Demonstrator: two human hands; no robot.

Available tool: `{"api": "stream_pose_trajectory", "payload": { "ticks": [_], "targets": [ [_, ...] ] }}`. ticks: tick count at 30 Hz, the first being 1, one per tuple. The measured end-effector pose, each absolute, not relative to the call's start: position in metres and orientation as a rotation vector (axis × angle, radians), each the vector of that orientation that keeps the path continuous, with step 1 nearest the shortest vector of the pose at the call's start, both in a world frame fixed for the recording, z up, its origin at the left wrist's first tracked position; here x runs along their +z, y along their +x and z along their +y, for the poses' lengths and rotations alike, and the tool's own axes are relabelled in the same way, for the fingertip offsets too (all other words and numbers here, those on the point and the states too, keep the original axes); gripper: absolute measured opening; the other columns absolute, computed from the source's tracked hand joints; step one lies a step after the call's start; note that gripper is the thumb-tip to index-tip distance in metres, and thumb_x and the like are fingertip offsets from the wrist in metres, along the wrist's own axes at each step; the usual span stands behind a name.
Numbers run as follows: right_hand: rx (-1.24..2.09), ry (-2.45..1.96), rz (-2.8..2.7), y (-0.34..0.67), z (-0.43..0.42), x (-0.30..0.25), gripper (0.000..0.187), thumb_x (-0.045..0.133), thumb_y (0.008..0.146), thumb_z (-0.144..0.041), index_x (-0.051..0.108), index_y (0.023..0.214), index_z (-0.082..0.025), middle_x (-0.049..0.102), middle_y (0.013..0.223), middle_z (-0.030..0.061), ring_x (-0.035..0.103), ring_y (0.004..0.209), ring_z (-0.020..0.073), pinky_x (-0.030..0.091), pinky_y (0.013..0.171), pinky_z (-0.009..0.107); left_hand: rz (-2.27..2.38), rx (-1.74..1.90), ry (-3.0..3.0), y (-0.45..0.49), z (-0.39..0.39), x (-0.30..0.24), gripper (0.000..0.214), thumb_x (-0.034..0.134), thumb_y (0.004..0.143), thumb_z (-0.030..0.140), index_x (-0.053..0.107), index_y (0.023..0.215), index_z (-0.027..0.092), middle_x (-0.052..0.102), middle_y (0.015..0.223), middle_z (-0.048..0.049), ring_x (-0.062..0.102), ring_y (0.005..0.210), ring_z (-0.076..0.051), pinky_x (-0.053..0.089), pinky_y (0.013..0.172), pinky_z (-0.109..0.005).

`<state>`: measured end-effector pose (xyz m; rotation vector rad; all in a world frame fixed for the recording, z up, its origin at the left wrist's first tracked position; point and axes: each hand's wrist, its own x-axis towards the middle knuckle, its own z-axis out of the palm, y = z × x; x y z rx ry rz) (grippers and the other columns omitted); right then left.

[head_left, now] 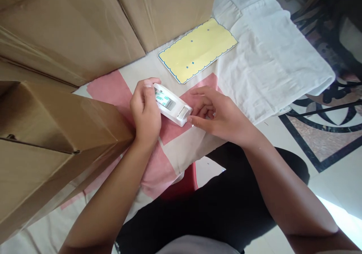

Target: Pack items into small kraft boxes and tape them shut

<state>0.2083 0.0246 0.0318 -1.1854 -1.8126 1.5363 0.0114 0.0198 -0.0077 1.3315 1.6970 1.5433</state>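
Observation:
My left hand (pixel 144 110) is closed around the near end of a small white plastic device (pixel 172 104) with a green-and-white label on top. The device lies slanted over a pink and cream cloth (pixel 175 148). My right hand (pixel 217 112) rests at the device's other end. Its fingers are curled loosely and the fingertips touch the grey tab there. I cannot see anything held between those fingers. Both forearms reach in from the bottom of the view over my black-clad lap (pixel 226 201).
Large cardboard boxes (pixel 70 31) stand at the back and left, one flap (pixel 56 122) jutting close to my left wrist. A yellow sheet with a blue scalloped border (pixel 198 48) lies beyond the device. White cloth (pixel 271 58) covers the right side, patterned floor (pixel 319 133) past it.

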Motion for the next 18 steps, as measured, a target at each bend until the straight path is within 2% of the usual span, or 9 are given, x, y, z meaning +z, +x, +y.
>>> {"api": "stream_pose_trajectory", "payload": {
  "ticks": [4, 12, 18],
  "targets": [
    [1.623, -1.119, -1.813, 0.2077, 0.0238, 0.0331, 0.039, 0.072, 0.087, -0.024, 0.057, 0.123, -0.023, 0.066, 0.083, -0.0006, 0.064, 0.074, 0.0178, 0.044, 0.06, 0.029, 1.703, 1.533, 1.329, 0.0119, 0.0194, -0.0064, 0.039, 0.043, 0.104, 0.05, 0.072, 0.098, 0.026, 0.07, 0.094, -0.0049, 0.061, 0.083, -0.019, 0.048, 0.072, -0.033],
    [1.647, -1.119, -1.814, 0.2063, 0.0233, 0.0351, 0.039, 0.061, 0.085, -0.009, 0.056, 0.123, -0.021, 0.061, 0.082, -0.0029, 0.058, 0.072, 0.0141, 0.043, 0.062, 0.027, 1.719, 1.506, 1.319, 0.0126, 0.0186, -0.0074, 0.04, 0.04, 0.105, 0.05, 0.07, 0.102, 0.023, 0.067, 0.091, -0.005, 0.065, 0.092, -0.02, 0.048, 0.075, -0.036],
    [1.668, -1.125, -1.802, 0.2052, 0.0249, 0.0376, 0.04, 0.06, 0.083, -0.007, 0.056, 0.121, -0.02, 0.057, 0.08, -0.0037, 0.056, 0.072, 0.0141, 0.041, 0.061, 0.027, 1.747, 1.482, 1.302, 0.0123, 0.0188, -0.0064, 0.043, 0.04, 0.104, 0.051, 0.07, 0.103, 0.021, 0.067, 0.091, -0.0062, 0.065, 0.097, -0.021, 0.048, 0.075, -0.035]
  ]
}}
